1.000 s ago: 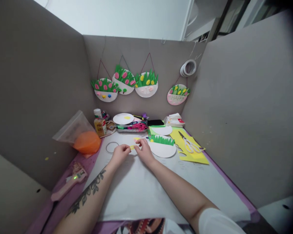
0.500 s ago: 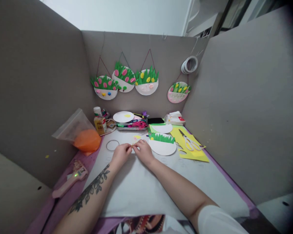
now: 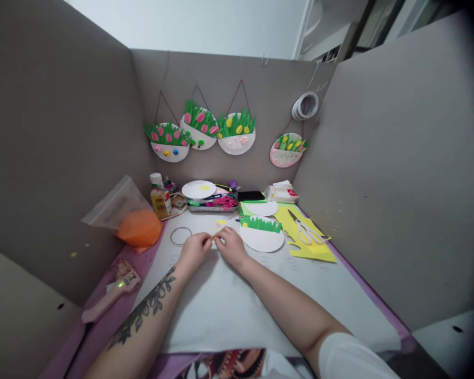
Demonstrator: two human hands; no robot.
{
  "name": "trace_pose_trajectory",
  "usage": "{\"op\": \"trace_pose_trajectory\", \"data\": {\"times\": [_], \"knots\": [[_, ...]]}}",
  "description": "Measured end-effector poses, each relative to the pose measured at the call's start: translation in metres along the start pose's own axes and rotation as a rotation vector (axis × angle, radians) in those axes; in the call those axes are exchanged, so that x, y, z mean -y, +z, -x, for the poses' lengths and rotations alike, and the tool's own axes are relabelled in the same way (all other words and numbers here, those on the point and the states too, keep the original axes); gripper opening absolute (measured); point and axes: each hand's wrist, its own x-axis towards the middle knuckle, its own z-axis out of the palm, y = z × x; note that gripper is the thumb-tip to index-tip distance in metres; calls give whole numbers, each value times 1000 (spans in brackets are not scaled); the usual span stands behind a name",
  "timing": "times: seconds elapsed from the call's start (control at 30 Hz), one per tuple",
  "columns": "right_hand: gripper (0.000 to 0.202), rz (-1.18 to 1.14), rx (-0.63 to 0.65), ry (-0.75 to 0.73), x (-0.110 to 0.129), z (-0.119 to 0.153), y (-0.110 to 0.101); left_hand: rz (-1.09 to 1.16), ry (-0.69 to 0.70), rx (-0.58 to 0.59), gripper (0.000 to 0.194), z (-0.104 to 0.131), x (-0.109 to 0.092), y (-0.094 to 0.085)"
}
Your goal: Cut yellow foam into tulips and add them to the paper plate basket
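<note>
My left hand [image 3: 194, 249] and my right hand [image 3: 229, 245] meet fingertip to fingertip over the white sheet [image 3: 237, 300], both pinching a small yellow paper piece [image 3: 213, 238]. Just beyond them another small yellow-pink piece [image 3: 220, 222] lies on the sheet. To the right of my right hand sits a white half plate with green paper grass [image 3: 260, 234]. A thin ring [image 3: 180, 236] lies left of my left hand.
Scissors [image 3: 305, 231] rest on yellow paper [image 3: 312, 247] at the right. A pink glue gun [image 3: 109, 295] and an orange bag [image 3: 138, 227] are at the left. A glue bottle [image 3: 160, 197], a white plate [image 3: 199, 189] and a tray of supplies stand at the back. Finished flower plates [image 3: 197, 131] hang on the wall.
My hands have drawn closer together around the yellow piece, which now shows less between the fingertips. The view has shifted slightly.
</note>
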Motion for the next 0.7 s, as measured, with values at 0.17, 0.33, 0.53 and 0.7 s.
{"op": "trace_pose_trajectory", "data": {"times": [0.17, 0.33, 0.53, 0.7], "knots": [[14, -3, -9, 1, 0, 0, -1, 43, -32, -15, 22, 0, 1, 2], [14, 64, -12, -43, 3, 2, -3, 79, -42, -20, 21, 0, 2, 4], [14, 19, -20, -24, 2, 1, -2, 76, -18, -5, 21, 0, 0, 0], [14, -35, -39, 5, 0, 0, -1, 61, 6, -1, 20, -1, -2, -2]]}}
